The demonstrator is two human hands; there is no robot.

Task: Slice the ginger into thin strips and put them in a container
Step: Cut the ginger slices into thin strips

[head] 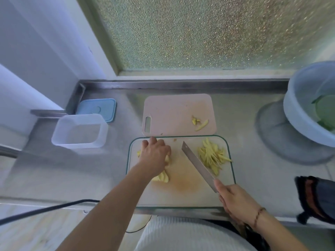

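Covering most ginger slices (164, 177), left hand (155, 156) lies spread; right hand (233, 200) clamps the knife (197, 164).

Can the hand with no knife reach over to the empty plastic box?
Probably yes. The left hand rests on the ginger, and only bare counter lies between it and the open box.

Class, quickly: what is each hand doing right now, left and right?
Left hand: palm down, pressing on the ginger slices on the glass cutting board.
Right hand: closed around the cleaver handle, blade lifted off the ginger.
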